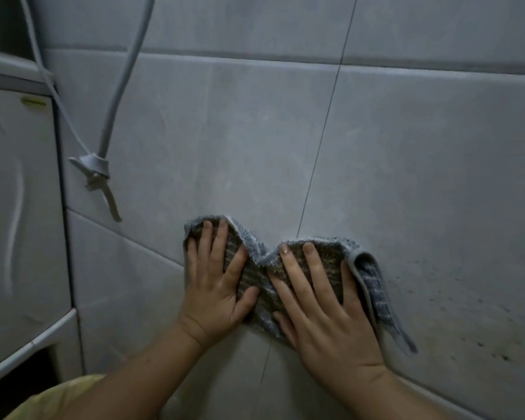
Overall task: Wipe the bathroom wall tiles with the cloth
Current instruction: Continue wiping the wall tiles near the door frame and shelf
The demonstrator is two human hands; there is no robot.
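Observation:
A grey and brown striped cloth point(259, 278) lies flat against the grey wall tiles point(422, 177), bunched in the middle. My left hand point(215, 286) presses on its left half with fingers spread and straight. On the right half, my right hand point(322, 301) presses flat too, fingers straight. The cloth's right edge is folded over and hangs free beside my right hand. Dark specks mark the tile to the right of the cloth.
A grey hose point(125, 77) and a thinner cable run down the wall to a fitting point(93, 168) at upper left. A white cabinet or appliance point(19, 207) stands against the wall on the left. A dark grout line point(322, 147) runs down between the tiles.

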